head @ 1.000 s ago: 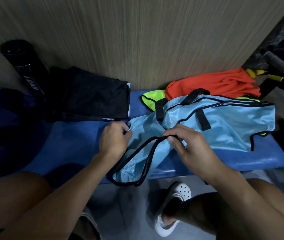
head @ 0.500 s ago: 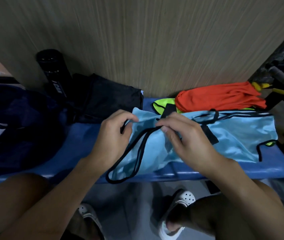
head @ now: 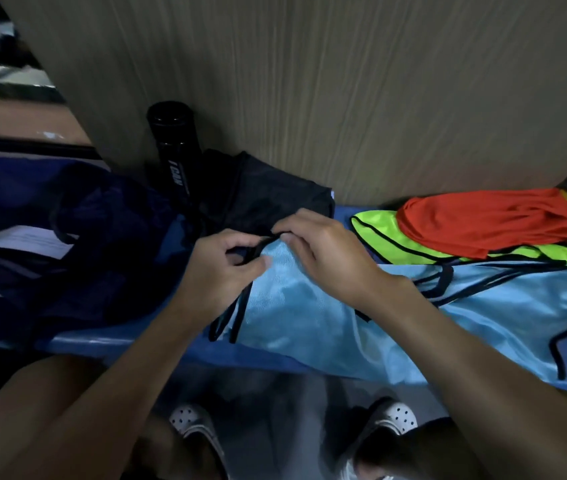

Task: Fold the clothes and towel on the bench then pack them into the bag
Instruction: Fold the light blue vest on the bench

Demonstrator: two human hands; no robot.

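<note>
A light blue vest with black trim (head: 396,323) lies across the blue bench (head: 129,341). My left hand (head: 219,271) pinches its black-edged left end, and my right hand (head: 323,254) pinches the same edge just beside it. Behind the hands lies a folded black garment (head: 268,195). To the right, an orange garment (head: 489,220) rests on a neon yellow vest (head: 379,233). A dark navy bag (head: 50,244) sits on the bench's left end.
A black cylinder (head: 173,147) leans against the wooden wall (head: 344,81) behind the bench. My knees and white clogs (head: 392,417) are below the bench edge. A white paper (head: 25,240) shows in the bag.
Both hands have carried the blue vest's left end up and toward the back of the bench. The view has shifted left, showing more of the navy bag.
</note>
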